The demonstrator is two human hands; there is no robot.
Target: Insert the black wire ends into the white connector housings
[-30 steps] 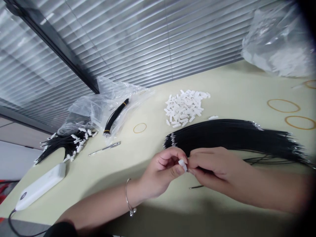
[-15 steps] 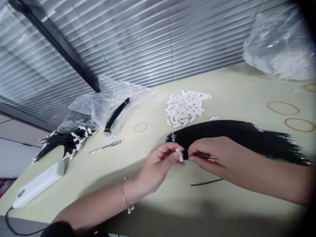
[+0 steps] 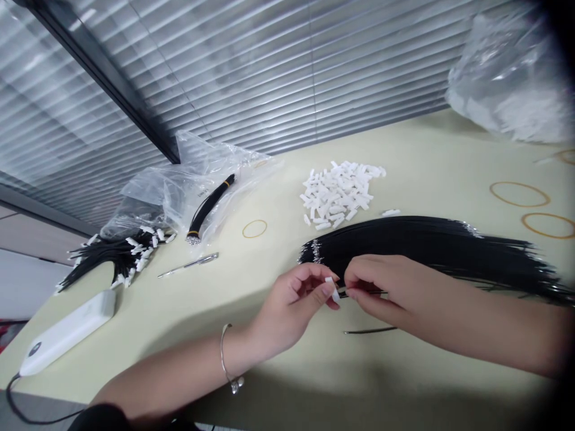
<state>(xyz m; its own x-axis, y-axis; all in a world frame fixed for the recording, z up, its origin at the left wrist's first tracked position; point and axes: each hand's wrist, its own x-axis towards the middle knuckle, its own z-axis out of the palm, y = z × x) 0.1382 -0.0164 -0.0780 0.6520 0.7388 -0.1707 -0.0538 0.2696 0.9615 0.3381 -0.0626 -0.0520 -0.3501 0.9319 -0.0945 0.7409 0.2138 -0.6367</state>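
Between the thumb and fingers of my left hand (image 3: 299, 302) is a small white plastic connector housing (image 3: 333, 288). My right hand (image 3: 381, 287) pinches a thin black wire (image 3: 343, 294) near its end, just right of the housing. The wire's tip is at the housing's edge; whether it is inside I cannot tell. Behind both hands lies a thick bundle of black wires (image 3: 404, 236) with shiny metal ends. One loose black wire (image 3: 368, 330) rests below my right hand, partly hidden by it. A pile of white connector housings (image 3: 339, 193) sits beyond the bundle.
At left lie black wires with white housings (image 3: 112, 257), a white corded device (image 3: 69, 332) and a slim metal tool (image 3: 188, 264). A banded wire bundle (image 3: 211, 206) rests on a plastic bag (image 3: 150, 191). Rubber bands (image 3: 520, 194) and another bag (image 3: 512, 90) are at right.
My two hands have come closer together. The black wire in my right hand now reaches the white housing, where a gap showed before. The view has shifted slightly.
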